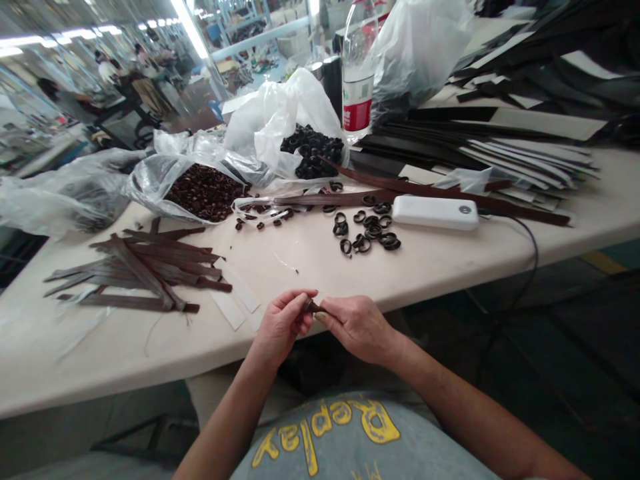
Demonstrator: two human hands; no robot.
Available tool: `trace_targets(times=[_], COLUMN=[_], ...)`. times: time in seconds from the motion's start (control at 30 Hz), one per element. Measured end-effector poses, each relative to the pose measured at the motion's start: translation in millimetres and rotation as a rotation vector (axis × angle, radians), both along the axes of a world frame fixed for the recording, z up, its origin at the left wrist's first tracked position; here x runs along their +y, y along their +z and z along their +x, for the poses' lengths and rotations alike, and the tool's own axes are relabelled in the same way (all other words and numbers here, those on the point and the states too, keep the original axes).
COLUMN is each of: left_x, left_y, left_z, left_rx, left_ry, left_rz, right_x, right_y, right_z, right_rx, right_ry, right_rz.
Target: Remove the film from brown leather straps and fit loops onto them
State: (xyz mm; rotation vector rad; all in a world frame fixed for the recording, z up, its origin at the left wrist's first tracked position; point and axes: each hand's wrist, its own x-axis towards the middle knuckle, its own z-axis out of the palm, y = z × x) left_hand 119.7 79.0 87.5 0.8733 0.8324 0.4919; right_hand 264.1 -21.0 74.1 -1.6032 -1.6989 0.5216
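Observation:
Close together at the table's front edge, my left hand [286, 321] and my right hand [357, 327] both grip a dark brown strap [315, 307]. The left fingers pinch one end, where a small ring-like loop seems to sit around it. My right thumb and fingers close over the other part, and most of the strap is hidden inside that hand. To the left lies a pile of similar brown straps [145, 267]. Beyond my hands are several loose dark loops [373, 230] on the table.
An open plastic bag of small brown loops [205, 193] and another of black loops [313, 150] stand at the back. A white device [435, 212] with a cable, a plastic bottle [357, 100] and stacked black strips [425, 150] are on the right. White strips [227, 303] lie left of my hands.

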Motion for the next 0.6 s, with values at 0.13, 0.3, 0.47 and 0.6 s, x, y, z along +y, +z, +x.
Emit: trace_targets(times=[0.13, 0.3, 0.47, 0.6], left_x=[0.2, 1.5, 3.4, 0.9], left_y=[-1.3, -6.2, -5.9, -9.1], left_z=[-7.6, -14.6, -17.7, -18.8], left_rx=[-0.036, 0.022, 0.049, 0.023], left_ry=[-0.047, -0.122, -0.131, -0.081], left_rz=[0.102, 0.212, 0.318, 0.368], right_x=[-0.7, 0.9, 4.3, 7.3], right_y=[3.3, 6.1, 6.1, 8.5], right_z=[0.8, 1.5, 0.1, -0.1], right_rx=[0.12, 0.32, 0.395, 0.375], right_ry=[-0.003, 0.141, 0.162, 0.183], right_rz=[-0.032, -0.03, -0.044, -0.06])
